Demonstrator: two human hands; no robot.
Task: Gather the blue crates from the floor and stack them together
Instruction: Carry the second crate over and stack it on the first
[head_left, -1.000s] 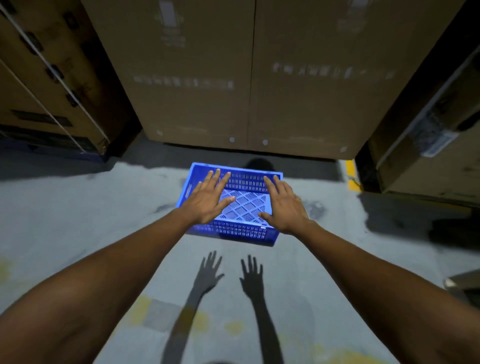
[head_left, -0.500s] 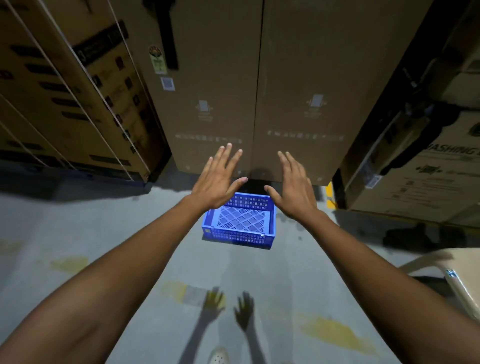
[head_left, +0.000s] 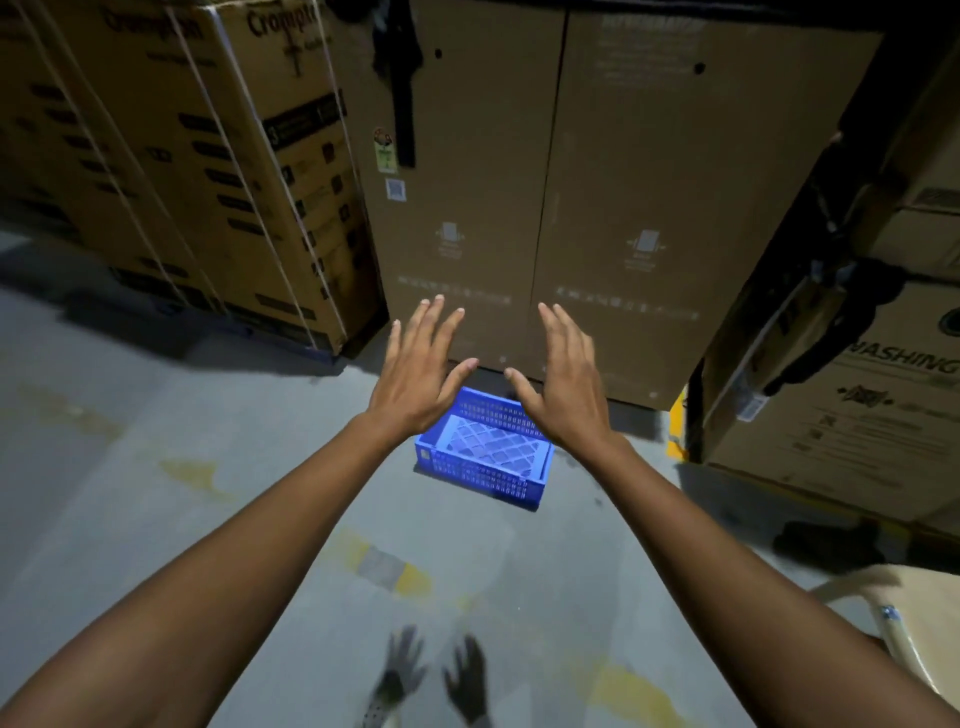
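Both spread, my left hand (head_left: 415, 379) and right hand (head_left: 566, 387) hover over the blue crate (head_left: 488, 454); cartons (head_left: 623, 182) at twelve, floor (head_left: 156, 493) at six.

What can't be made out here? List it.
Head view only.
Crate, far corners: hidden behind the left hand and right hand.
Small print on the tall box: blurred, too small.
Pale object at lower right: cut off by the frame edge.
Other crates: none in frame.

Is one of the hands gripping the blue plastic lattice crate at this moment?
No: the left hand and the right hand both show straight, spread fingers curled round nothing, while the blue crate sits on the grey floor.
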